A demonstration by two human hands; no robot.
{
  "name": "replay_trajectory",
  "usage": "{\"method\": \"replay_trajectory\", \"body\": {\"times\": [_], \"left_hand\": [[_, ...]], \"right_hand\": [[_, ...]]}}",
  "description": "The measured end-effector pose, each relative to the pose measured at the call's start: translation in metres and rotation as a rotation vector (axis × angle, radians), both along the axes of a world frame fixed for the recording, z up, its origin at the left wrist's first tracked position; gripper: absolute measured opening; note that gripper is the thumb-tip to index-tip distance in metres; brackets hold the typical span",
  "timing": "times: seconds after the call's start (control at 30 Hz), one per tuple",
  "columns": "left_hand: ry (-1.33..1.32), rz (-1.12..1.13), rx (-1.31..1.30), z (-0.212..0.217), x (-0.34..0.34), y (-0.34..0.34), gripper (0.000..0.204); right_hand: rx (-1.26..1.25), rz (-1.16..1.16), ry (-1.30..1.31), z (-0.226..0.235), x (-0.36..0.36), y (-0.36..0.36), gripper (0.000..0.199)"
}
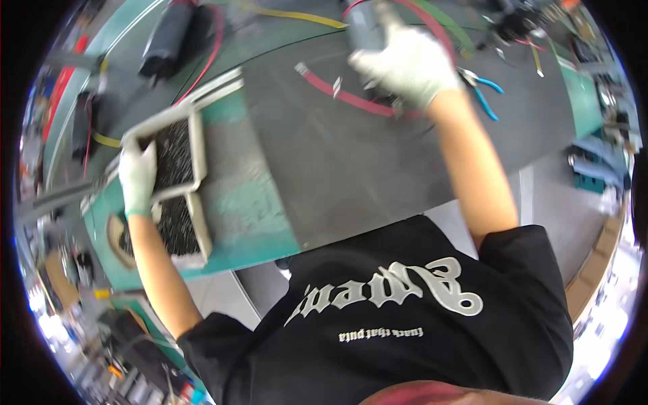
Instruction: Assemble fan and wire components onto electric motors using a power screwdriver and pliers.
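My left hand (138, 174), in a white glove, is at the left edge of the far beige bin (197, 145), which holds many thin black pieces (174, 155). Its fingertips are hidden among the bin's edge and contents, so what they hold does not show. At the far side of the dark mat, my right hand (415, 64), also gloved and blurred, is closed around a grey cylinder (364, 28). Red wire or sleeving runs by it. A red strip (347, 96) with pale ends lies on the mat just left of the right wrist.
A near beige bin (196, 226) holds more black pieces. Blue-handled pliers (487, 98) lie right of my right wrist. Another dark grey cylinder (165, 42) with a red wire (214, 50) stands back left. A yellow strip (297, 15) and a black cluster of parts (520, 27) lie far back.
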State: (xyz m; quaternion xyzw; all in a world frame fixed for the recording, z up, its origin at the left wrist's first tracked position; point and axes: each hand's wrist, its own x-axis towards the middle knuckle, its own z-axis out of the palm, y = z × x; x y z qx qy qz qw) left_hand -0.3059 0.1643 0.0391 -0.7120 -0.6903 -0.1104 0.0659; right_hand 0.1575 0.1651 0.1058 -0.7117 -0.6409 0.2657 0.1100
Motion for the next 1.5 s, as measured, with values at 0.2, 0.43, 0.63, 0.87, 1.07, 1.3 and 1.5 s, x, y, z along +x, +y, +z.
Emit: {"method": "replay_trajectory", "body": {"times": [0.2,0.43,0.63,0.87,1.07,1.3,1.5], "left_hand": [[-0.220,0.038,-0.117,-0.020,0.003,0.036,0.032],[-0.238,0.154,0.062,-0.002,0.020,-0.003,0.042],[-1.181,0.192,0.024,0.041,0.123,-0.077,0.044],[-2.412,-0.537,-0.425,0.045,0.256,-0.117,0.031],[-2.681,-0.646,-0.753,0.040,0.298,-0.118,0.029],[-2.530,-0.756,-0.745,0.034,0.311,-0.129,0.024],[-2.444,-0.541,-0.544,0.027,0.326,-0.140,0.025]], "right_hand": [[0.222,-0.068,-0.004,-0.030,-0.003,-0.052,0.087],[1.335,-0.423,0.723,0.039,0.094,-0.093,0.028],[0.316,0.105,1.080,-0.019,0.223,0.018,0.044],[0.873,0.072,1.217,0.014,0.157,-0.020,0.039],[0.890,-0.088,1.208,0.002,0.063,-0.098,0.039],[0.891,-0.076,1.250,0.007,0.055,-0.115,0.038],[0.839,-0.072,1.281,0.007,0.061,-0.122,0.037]]}}
